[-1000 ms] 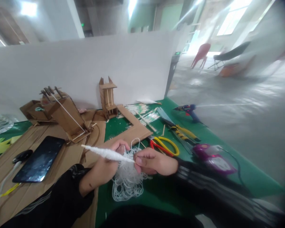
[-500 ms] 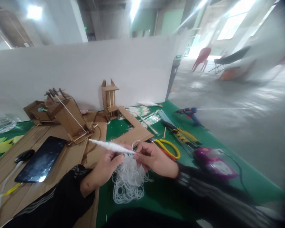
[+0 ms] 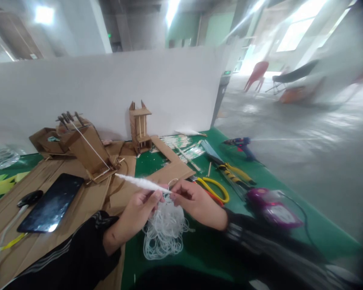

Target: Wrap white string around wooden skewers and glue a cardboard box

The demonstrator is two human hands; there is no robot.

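Looking down from the head camera, I see a slim white spindle, thread-wrapped and tapering to a bare pale tip (image 3: 143,183), held up off the table between two bare hands. Its long axis runs mostly crosswise: the bare tip points left and a little to the far side, while the other end slopes right and nearer, straight into the right hand (image 3: 199,201). That hand is the one at its end; thumb and forefinger are closed in a pinch on the narrow right taper. The left hand (image 3: 140,207) sits just to the near side of the spindle, below its right half, with thumb and fingertips drawn together; whether they grip the spindle itself, a strand, or merely brush it, I cannot tell. So from the left fingers the wound body lies to the far side and leftward, and from the right fingers it stretches away to the left. Just under and nearer than both hands, a loose tangled heap of white string (image 3: 166,235) rests on the green tabletop (image 3: 205,253), and a small pale loop (image 3: 173,182) stands up beside the right fingers. To the right, just beyond that hand, lie yellow-and-red handled pliers (image 3: 219,187).
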